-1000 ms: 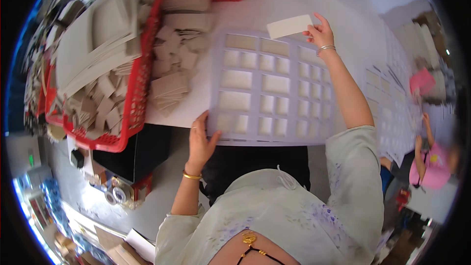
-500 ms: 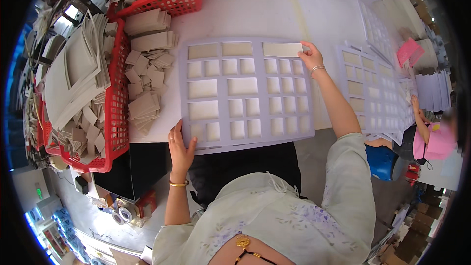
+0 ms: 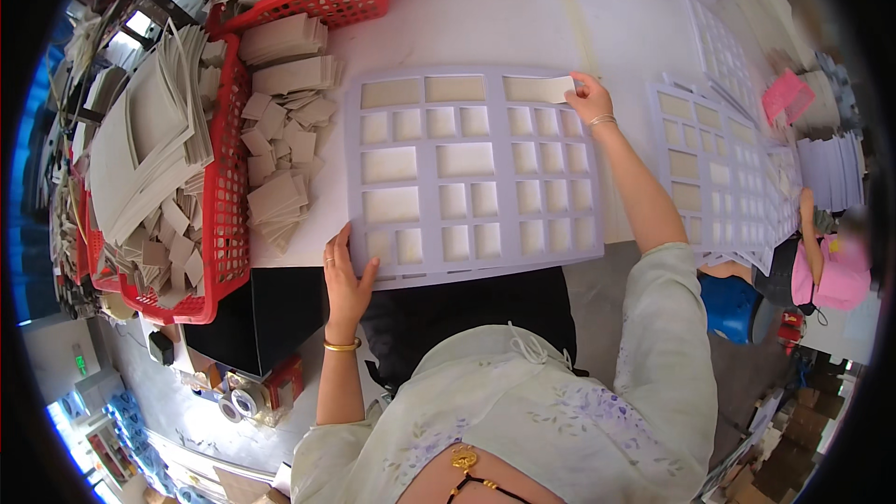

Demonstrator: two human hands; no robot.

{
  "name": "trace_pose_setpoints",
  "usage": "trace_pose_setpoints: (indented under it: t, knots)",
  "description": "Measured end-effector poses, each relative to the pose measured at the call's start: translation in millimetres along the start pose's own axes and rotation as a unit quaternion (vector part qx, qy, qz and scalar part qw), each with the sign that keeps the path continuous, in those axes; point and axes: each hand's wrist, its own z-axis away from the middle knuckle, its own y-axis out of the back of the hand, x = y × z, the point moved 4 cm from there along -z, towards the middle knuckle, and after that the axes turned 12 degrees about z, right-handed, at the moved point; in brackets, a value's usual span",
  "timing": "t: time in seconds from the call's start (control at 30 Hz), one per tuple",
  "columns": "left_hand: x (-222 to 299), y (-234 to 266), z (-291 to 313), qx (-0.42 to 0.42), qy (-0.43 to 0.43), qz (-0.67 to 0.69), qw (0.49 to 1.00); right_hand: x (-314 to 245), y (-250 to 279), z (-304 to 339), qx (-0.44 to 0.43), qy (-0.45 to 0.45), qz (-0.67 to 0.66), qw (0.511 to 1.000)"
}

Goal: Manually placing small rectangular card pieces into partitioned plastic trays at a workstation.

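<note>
A large pale lilac sheet (image 3: pixel 474 185) with several rectangular cut-out windows lies on the white table (image 3: pixel 485 9). My left hand (image 3: pixel 346 273) rests flat with fingers spread on the sheet's near left corner. My right hand (image 3: pixel 590 99) is at the far right corner, pinching a beige cardboard rectangle (image 3: pixel 539 90) that lies in the top right window. Beige pieces fill the other two windows of the top row.
Red mesh baskets (image 3: pixel 224 187) at left and at the far edge (image 3: pixel 322 2) hold stacks of beige card pieces; loose stacks (image 3: pixel 285 112) lie between. More lilac window sheets (image 3: pixel 723 168) lie at right, where another person in a pink cap (image 3: pixel 835 271) sits.
My right hand brought the beige piece from beyond the sheet down into the top right window. The view shifted, and my left hand stayed on the near left corner.
</note>
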Motion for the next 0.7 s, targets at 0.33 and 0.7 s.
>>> trace_pose_setpoints:
  t: [0.33, 0.7]
  knots:
    - [-2.5, 2.0, -0.9, 0.002, 0.015, 0.011, 1.000, -35.0, 4.1, 25.5, 0.144, 0.160, 0.319, 0.923]
    - [-9.1, 14.6, 6.7, -0.005, 0.002, 0.013, 1.000, -59.4, -18.5, 35.4, 0.035, 0.291, 0.443, 0.847]
